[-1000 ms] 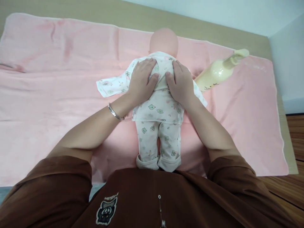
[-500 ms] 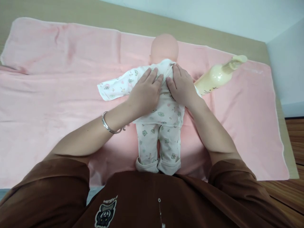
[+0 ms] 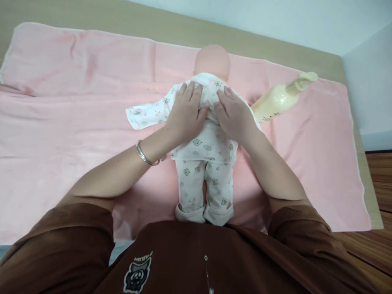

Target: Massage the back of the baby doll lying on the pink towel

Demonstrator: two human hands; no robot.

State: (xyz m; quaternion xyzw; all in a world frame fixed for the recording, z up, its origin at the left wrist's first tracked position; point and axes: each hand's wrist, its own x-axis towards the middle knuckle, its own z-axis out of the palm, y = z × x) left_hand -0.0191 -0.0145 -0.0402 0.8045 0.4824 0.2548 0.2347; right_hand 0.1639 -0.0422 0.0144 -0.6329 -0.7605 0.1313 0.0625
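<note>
Pale wooden surface (image 3: 245, 43) carries a pink blanket (image 3: 76, 134), which fills most of the frame. At the centre, the grip of the left hand (image 3: 187, 116) and of the right hand (image 3: 235, 116) is released; both rest with extended fingers on the back of a prone doll (image 3: 204, 143) in patterned clothes. Toward the upper right is a yellowish pump bottle (image 3: 277, 100), near the right hand.

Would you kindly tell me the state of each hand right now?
Left hand: open, palm down on the printed top, holding nothing visible.
Right hand: open, palm down on the same top, holding nothing visible.
</note>
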